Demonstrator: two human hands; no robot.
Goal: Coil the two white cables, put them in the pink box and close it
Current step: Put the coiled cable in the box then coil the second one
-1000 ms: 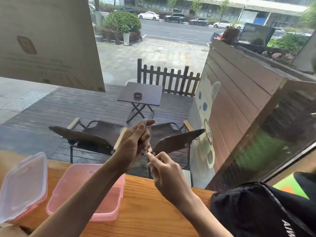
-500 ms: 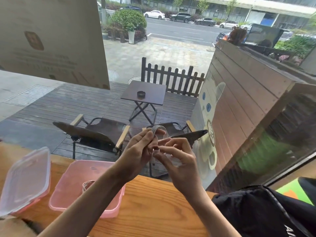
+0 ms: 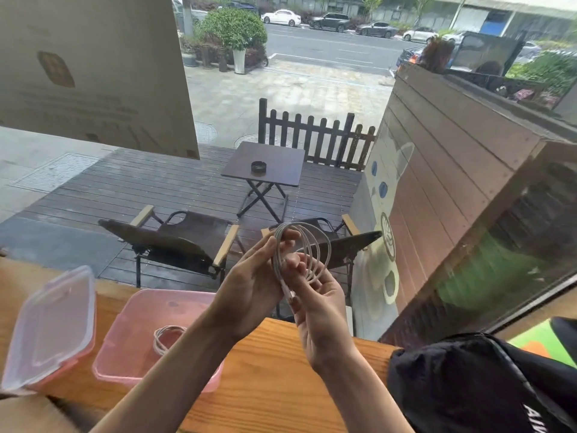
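Two hands (image 3: 249,285) (image 3: 321,310) grip coiled cable (image 3: 315,254); black bag (image 3: 487,382) reads "AIM"

White letters stand on the black bag (image 3: 487,385) at the lower right of the wooden counter (image 3: 281,385), cut off by the frame edge; only "AI" can be read. The faint lines printed on the beige panel (image 3: 93,73) at upper left are too blurred to read.

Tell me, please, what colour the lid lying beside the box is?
The lid is clear plastic with a pink rim, seen in the head view.
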